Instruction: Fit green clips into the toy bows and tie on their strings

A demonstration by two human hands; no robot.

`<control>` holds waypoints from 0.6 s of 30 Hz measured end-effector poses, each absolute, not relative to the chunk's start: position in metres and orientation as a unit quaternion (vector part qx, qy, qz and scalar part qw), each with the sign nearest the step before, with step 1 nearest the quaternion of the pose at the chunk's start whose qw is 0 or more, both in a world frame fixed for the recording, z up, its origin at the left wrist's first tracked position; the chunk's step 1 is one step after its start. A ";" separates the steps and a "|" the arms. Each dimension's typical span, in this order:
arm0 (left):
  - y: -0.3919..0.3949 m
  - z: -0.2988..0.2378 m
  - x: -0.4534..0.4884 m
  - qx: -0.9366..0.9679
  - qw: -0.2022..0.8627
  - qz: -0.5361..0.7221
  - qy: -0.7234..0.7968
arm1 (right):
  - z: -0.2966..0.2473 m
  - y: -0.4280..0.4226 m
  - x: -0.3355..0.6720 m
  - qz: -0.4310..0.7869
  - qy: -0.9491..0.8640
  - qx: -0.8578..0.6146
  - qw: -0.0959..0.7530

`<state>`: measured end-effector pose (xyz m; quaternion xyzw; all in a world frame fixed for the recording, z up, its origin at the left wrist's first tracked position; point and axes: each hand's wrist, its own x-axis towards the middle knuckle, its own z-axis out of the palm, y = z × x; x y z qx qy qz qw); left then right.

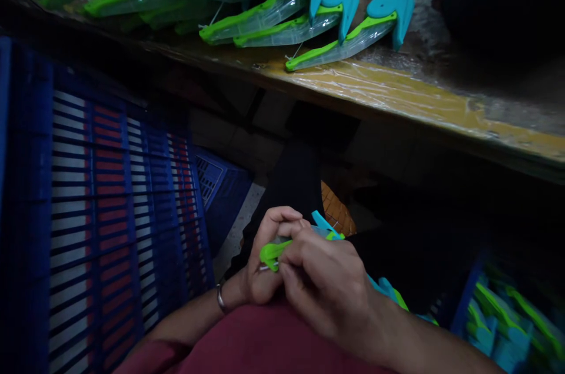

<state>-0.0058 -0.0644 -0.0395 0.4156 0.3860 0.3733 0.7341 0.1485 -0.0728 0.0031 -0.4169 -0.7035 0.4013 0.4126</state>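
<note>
One held piece (269, 253) is located at 6 o'clock, just below the centre of view. Both hands are together on it: the left hand (265, 256) cradles it from beneath; the right hand (326, 280) closes over it, thumb and fingertips at the green end. Work on this unit appears unfinished. Similar units (353, 47) lie on the table (397, 88) from 11 to 1 o'clock; more units (498, 309) are at 4 o'clock. Which are finished cannot be determined. Appearance: bright green hooked end, translucent body, turquoise strip toward 1 o'clock; mid-section hidden by fingers.
</note>
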 end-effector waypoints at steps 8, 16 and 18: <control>-0.060 -0.045 -0.006 0.475 0.723 0.332 0.376 | -0.009 -0.073 0.154 0.263 -0.776 -0.412 0.398; -0.052 -0.037 -0.003 0.603 0.624 0.257 0.425 | -0.021 -0.065 0.160 0.040 -0.848 -0.408 0.336; -0.049 -0.035 -0.002 0.626 0.605 0.247 0.425 | -0.024 -0.060 0.162 0.018 -0.848 -0.406 0.341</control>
